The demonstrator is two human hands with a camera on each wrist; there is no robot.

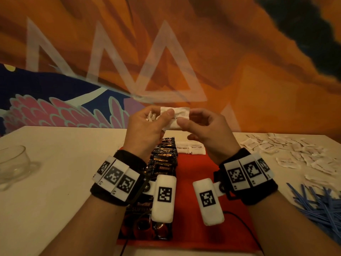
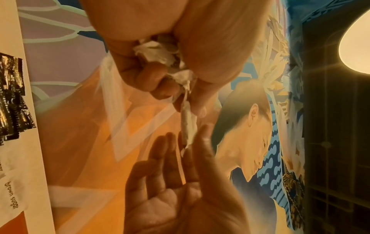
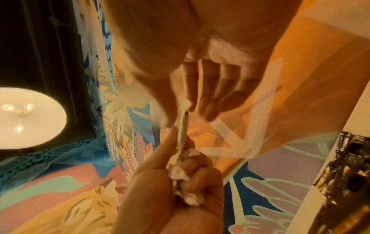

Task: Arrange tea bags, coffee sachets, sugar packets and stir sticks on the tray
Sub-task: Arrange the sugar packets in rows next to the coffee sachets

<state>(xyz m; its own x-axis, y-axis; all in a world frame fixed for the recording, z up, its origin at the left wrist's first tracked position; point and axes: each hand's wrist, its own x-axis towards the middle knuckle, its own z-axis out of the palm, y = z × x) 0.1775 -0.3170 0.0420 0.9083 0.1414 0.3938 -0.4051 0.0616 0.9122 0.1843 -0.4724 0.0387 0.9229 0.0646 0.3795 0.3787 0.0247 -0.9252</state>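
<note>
Both hands are raised over the red tray (image 1: 195, 183), and between them they hold one white brown-sugar packet (image 1: 177, 117). My left hand (image 1: 166, 115) pinches its left end with thumb and forefinger. The other fingers curl round a wad of more crumpled packets (image 2: 158, 52). My right hand (image 1: 186, 121) pinches the right end; in the left wrist view its other fingers (image 2: 166, 158) are straight. The packet (image 3: 183, 121) shows edge-on in the right wrist view. A row of black coffee sachets (image 1: 164, 159) lies along the tray's left side. Two brown sugar packets (image 1: 191, 149) lie at its far edge.
Loose white sugar packets (image 1: 295, 154) are scattered on the white table (image 1: 64, 172) to the right. A heap of blue stir sticks (image 1: 317, 206) lies at the near right. A clear glass cup (image 1: 13, 163) stands at the far left. A painted wall rises behind.
</note>
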